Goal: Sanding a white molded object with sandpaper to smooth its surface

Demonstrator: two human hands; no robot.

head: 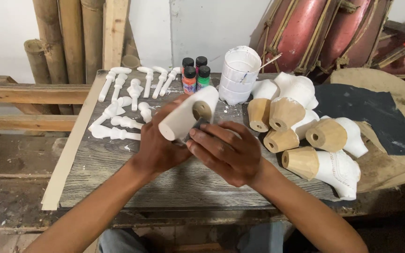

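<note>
At the far left, bamboo poles [57, 40] lean against the wall behind a weathered wooden table [118, 164]. On the table's left part lie white turned pegs [123, 105], spread in loose rows, some touching one another. Just right of them the left hand [158, 147] is raised above the table, its fingers wrapped around a white-painted carved piece [186, 117] with a bare wooden socket at its upper end; the piece lies across the palm and sticks out above the curled fingers, tilted up to the right. The right hand [226, 152] comes in against it from the right, its fingertips [195, 136] closed together on a small dark scrap [198, 125] pressed to the underside of the piece. Behind the hands stand four small paint bottles [195, 72] with black caps, then a white plastic cup [238, 75] holding a thin stick. Farther right, a heap of similar white-and-wood carved pieces [305, 136] lies touching one another, beside a dark sheet [371, 112] on a round wooden slab.
</note>
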